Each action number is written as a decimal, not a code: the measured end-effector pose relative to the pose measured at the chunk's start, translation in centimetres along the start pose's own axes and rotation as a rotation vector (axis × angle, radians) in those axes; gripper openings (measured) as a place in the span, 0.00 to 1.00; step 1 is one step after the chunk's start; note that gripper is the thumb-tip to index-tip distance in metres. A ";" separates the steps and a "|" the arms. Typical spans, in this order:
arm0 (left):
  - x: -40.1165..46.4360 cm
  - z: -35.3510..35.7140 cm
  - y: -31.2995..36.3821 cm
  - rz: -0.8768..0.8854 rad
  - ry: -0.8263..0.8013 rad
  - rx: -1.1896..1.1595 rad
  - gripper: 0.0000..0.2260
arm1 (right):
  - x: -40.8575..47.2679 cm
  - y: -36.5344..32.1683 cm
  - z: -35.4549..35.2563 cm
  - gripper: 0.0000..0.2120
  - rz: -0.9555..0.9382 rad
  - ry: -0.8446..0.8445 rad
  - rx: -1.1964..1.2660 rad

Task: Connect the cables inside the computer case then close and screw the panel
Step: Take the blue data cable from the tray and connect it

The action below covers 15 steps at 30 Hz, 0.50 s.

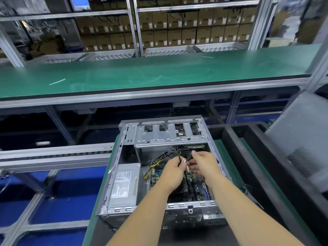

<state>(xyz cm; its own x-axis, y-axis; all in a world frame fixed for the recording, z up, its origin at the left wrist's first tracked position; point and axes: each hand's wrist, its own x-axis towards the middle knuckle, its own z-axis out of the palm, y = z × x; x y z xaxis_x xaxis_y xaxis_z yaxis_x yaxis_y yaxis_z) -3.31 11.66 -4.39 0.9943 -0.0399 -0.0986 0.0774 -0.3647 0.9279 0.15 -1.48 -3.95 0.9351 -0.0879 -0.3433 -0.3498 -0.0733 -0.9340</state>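
Observation:
An open grey computer case [116, 162] lies on its side in front of me, its side panel off. Inside sit a silver power supply [124, 187], a drive cage [170, 134] and the green motherboard [198, 189]. Both my hands are inside, above the motherboard. My left hand [173, 172] pinches a thin black cable [179, 158] with a pale connector at its end. My right hand [204, 164] grips another small cable end right beside it; the two hands almost touch. A yellow and black wire bundle [153, 165] runs from the power supply.
A grey side panel [301, 148] leans upright at the right. The case rests on a green mat [230, 167] over a black tray frame [266, 157]. A long green bench [159, 73] crosses behind, a roller conveyor [53, 155] at left, stacked cartons on far shelves.

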 end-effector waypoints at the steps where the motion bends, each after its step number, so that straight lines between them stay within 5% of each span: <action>1: -0.1 0.1 0.0 0.004 -0.017 0.015 0.10 | -0.1 -0.1 0.0 0.06 0.006 -0.030 0.056; 3: -0.2 0.1 0.2 0.019 -0.029 0.022 0.11 | -0.3 -0.4 -0.1 0.01 0.019 -0.110 0.225; 8: -0.5 -0.3 0.9 0.022 0.054 -0.118 0.14 | -0.3 -0.8 -0.3 0.08 0.121 -0.256 0.679; 11: -0.6 -0.4 0.5 0.043 -0.010 -0.037 0.14 | -0.4 -0.7 -0.3 0.10 0.214 -0.282 0.556; 15: -0.3 -0.2 0.3 0.037 -0.041 -0.116 0.14 | -0.3 -0.8 -0.1 0.10 0.044 -0.230 0.531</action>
<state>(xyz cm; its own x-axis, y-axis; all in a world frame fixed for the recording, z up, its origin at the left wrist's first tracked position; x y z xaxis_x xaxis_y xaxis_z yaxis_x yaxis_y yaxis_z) -3.61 11.74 -3.99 0.9931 -0.0899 -0.0755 0.0506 -0.2526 0.9662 0.16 -1.49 -3.13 0.9295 0.1427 -0.3400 -0.3673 0.4388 -0.8201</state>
